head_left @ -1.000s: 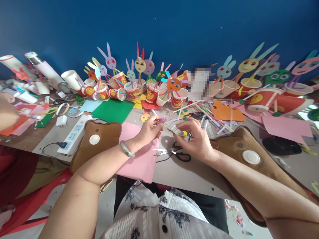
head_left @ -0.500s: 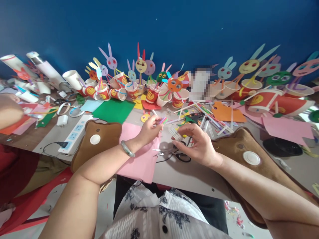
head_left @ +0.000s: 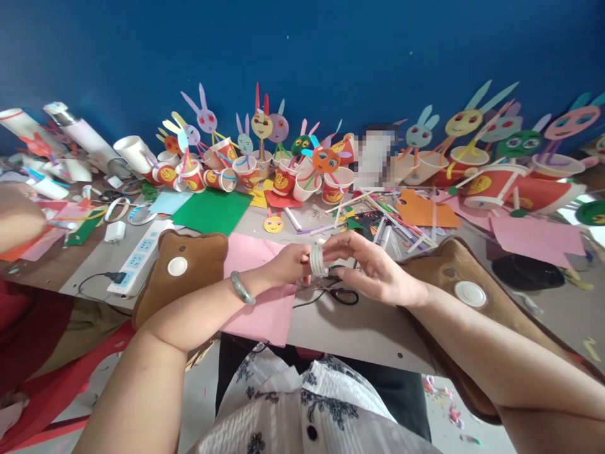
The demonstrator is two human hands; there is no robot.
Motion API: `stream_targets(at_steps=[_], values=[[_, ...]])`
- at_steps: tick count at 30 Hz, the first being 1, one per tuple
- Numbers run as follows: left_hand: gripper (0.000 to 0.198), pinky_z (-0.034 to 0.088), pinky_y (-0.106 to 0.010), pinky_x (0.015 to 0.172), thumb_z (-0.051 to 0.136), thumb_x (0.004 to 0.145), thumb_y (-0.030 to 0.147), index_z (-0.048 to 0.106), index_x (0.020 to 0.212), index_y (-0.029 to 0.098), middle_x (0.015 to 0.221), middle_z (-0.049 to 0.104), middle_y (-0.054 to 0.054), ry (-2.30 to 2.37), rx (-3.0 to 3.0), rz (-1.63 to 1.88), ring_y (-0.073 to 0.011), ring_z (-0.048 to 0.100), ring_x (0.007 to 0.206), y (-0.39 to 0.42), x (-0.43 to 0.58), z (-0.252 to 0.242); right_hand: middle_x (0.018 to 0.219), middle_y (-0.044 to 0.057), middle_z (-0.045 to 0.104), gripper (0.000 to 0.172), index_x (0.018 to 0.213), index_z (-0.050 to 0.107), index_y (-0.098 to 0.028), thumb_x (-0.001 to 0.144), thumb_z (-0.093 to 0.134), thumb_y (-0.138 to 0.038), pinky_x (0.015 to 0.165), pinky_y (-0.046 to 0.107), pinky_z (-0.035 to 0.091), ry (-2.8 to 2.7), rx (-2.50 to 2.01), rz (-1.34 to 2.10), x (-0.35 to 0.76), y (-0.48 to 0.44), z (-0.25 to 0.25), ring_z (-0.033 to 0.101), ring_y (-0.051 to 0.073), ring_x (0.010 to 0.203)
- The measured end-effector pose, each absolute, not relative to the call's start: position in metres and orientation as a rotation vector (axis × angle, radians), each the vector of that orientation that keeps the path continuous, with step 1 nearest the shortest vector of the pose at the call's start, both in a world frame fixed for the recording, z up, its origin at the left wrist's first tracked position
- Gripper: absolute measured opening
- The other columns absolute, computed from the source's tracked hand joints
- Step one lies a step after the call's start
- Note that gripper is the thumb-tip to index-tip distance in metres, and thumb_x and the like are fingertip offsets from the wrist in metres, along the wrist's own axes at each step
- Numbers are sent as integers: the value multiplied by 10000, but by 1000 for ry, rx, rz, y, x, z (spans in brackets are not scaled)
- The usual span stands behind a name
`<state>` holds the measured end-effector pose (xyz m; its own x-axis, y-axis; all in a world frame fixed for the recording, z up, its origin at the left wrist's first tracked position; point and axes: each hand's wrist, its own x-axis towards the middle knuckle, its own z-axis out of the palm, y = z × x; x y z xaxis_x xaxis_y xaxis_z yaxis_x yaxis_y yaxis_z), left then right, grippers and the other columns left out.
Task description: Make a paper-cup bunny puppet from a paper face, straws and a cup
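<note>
A small roll of clear tape (head_left: 317, 260) is between my hands, above the front of the table. My right hand (head_left: 373, 268) grips it with thumb and fingertips from the right. My left hand (head_left: 290, 263), a bangle on its wrist, is closed close against the roll's left side; what its fingers hold is hidden. Just below my right hand lie black-handled scissors (head_left: 344, 296), partly covered. Under my left forearm is a sheet of pink paper (head_left: 265, 321). A yellow paper face (head_left: 273, 223) lies beyond my left hand.
Paper cups with paper rabbit figures (head_left: 326, 159) line the blue wall. Brown plush cushions (head_left: 189, 271) flank my arms. A power strip (head_left: 140, 257) lies left, green paper (head_left: 212, 211) behind it. Markers and strips are scattered at centre right. Another person's arm (head_left: 19, 217) reaches in at far left.
The tape roll in my right hand has moved left and turned, meeting my left hand. The coloured strips seen in my left fingers before are now out of sight.
</note>
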<state>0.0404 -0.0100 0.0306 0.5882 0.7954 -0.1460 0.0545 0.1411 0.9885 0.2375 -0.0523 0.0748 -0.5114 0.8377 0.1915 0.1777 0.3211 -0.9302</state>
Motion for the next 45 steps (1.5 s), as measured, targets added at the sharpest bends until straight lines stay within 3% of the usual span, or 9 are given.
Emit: stream_targets(at_steps=[4, 8, 16, 23, 29, 33, 37, 45], values=[[217, 328, -192, 378, 775, 761, 314, 661, 812, 137, 624, 631, -16, 723, 1235, 412, -85, 527, 453, -16, 38, 30, 1146, 116, 676, 328, 1177, 512, -239, 897, 659, -327, 864, 391, 579, -1836, -944, 1245, 239, -47, 70, 679, 269, 1115], [285, 326, -195, 379, 774, 797, 360, 671, 944, 139, 571, 591, 17, 643, 1222, 388, -76, 491, 425, -17, 35, 28, 1203, 125, 662, 350, 1198, 505, -240, 894, 650, -335, 862, 389, 575, -1791, -972, 1290, 242, -43, 64, 661, 273, 1147], [262, 382, -202, 455, 811, 748, 333, 648, 713, 132, 554, 575, 23, 693, 1234, 447, -69, 507, 466, -18, 40, 35, 1165, 108, 681, 330, 1209, 508, -231, 892, 583, -283, 850, 406, 567, -1723, -982, 1271, 246, -33, 51, 658, 262, 1109], [166, 417, -205, 501, 746, 803, 287, 691, 769, 134, 634, 621, 1, 744, 1366, 578, -75, 522, 526, -21, 39, 45, 1064, 67, 702, 301, 1222, 520, -221, 926, 484, -261, 811, 375, 557, -1798, -1072, 1186, 249, -26, 41, 675, 226, 976], [162, 420, -205, 495, 688, 845, 300, 636, 833, 148, 640, 593, 11, 829, 1502, 700, -85, 533, 516, -20, 36, 52, 925, 27, 696, 241, 1155, 530, -225, 934, 466, -297, 765, 340, 545, -1836, -1144, 1073, 249, -22, 38, 666, 194, 851], [169, 413, -203, 501, 657, 865, 318, 596, 844, 161, 647, 560, 26, 864, 1552, 750, -85, 518, 533, -15, 33, 52, 942, 41, 714, 314, 1179, 495, -224, 868, 540, -242, 748, 348, 548, -1839, -1153, 1054, 247, -24, 38, 679, 206, 858], [182, 411, -195, 515, 661, 853, 299, 546, 795, 171, 675, 551, 31, 879, 1589, 844, -77, 505, 559, -10, 32, 49, 959, 53, 717, 397, 1159, 519, -229, 783, 646, -223, 841, 398, 555, -1879, -1197, 882, 245, -25, 42, 689, 246, 964], [278, 412, -210, 503, 681, 864, 407, 528, 808, 183, 648, 557, 31, 905, 1481, 948, -82, 518, 527, -5, 35, 40, 1013, 86, 705, 349, 1023, 581, -218, 793, 748, -420, 845, 405, 584, -1770, -1206, 752, 238, -28, 46, 709, 242, 915]])
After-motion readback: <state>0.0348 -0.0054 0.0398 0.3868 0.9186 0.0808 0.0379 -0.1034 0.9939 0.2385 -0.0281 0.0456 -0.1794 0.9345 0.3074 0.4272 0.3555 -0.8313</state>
